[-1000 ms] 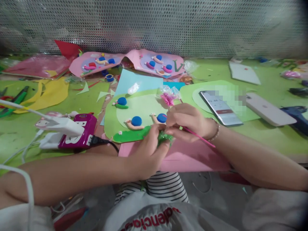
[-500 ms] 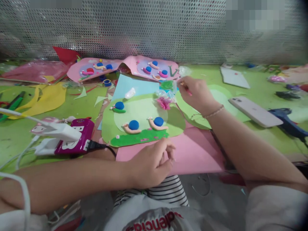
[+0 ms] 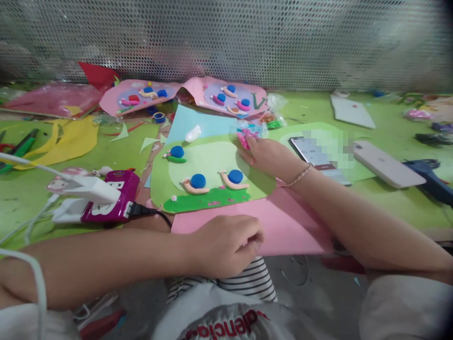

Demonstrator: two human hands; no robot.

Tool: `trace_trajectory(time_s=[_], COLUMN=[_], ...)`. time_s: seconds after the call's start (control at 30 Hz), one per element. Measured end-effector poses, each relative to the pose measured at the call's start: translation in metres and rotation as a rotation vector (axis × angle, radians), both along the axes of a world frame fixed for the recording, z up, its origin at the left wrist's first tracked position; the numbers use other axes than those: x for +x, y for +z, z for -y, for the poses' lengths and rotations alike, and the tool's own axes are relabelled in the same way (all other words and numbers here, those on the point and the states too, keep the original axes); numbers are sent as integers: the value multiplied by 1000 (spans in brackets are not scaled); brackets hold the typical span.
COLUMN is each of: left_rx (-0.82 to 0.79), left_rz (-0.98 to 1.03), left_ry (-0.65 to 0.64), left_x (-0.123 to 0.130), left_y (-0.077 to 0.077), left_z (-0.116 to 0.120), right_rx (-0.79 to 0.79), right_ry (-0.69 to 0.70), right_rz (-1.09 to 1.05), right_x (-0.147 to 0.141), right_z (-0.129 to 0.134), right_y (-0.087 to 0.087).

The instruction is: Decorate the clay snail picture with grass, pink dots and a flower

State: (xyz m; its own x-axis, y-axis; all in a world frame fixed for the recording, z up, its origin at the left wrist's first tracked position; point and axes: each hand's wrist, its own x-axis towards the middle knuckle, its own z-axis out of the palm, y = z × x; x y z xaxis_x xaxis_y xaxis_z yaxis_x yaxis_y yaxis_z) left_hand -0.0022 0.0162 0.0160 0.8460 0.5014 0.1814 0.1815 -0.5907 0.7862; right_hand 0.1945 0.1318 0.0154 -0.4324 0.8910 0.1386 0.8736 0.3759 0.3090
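Observation:
My right hand (image 3: 266, 155) reaches over the upper right of a green card, its fingers closed on pink modelling clay (image 3: 243, 137) in clear plastic wrap. My left hand (image 3: 230, 243) rests low over a pink sheet (image 3: 283, 222), fingers curled in; whatever they may hold is hidden. Between the hands lies the green card (image 3: 212, 158) with a pale oval centre. On it are clay snails with blue shells: one with a green body (image 3: 176, 153), two with beige bodies (image 3: 197, 182). A dark green clay strip (image 3: 208, 200) lines its lower edge.
Wrapped green clay (image 3: 275, 123) sits behind my right hand. To the right are a lit phone (image 3: 318, 158), a pale phone (image 3: 387, 163) and a glue gun (image 3: 430, 179). A purple power strip (image 3: 118, 196) stands left. Pink snail cards (image 3: 193, 89) lean behind.
My right hand has moved left onto the pink clay. The green clay lies farther right and back. A lit phone now appears on the right-hand green sheet. My left fingers are curled tighter.

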Motion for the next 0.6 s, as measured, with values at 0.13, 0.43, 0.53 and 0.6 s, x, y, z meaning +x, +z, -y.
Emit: trace_trajectory(time_s=[0.13, 0.43, 0.53, 0.6], left_rx=[-12, -106, -168, -232], left_rz=[-17, 31, 62, 80], left_ry=[-14, 23, 54, 114], left_x=[0, 0, -1, -1], left_y=[1, -2, -4, -6], left_z=[-1, -2, -1, -1], right_rx=[3, 108, 194, 267], right_ry=[-70, -59, 25, 120], right_rz=[-8, -93, -266, -459], right_x=[4, 15, 16, 17], right_z=[-8, -14, -8, -3], right_y=[-3, 14, 25, 28])
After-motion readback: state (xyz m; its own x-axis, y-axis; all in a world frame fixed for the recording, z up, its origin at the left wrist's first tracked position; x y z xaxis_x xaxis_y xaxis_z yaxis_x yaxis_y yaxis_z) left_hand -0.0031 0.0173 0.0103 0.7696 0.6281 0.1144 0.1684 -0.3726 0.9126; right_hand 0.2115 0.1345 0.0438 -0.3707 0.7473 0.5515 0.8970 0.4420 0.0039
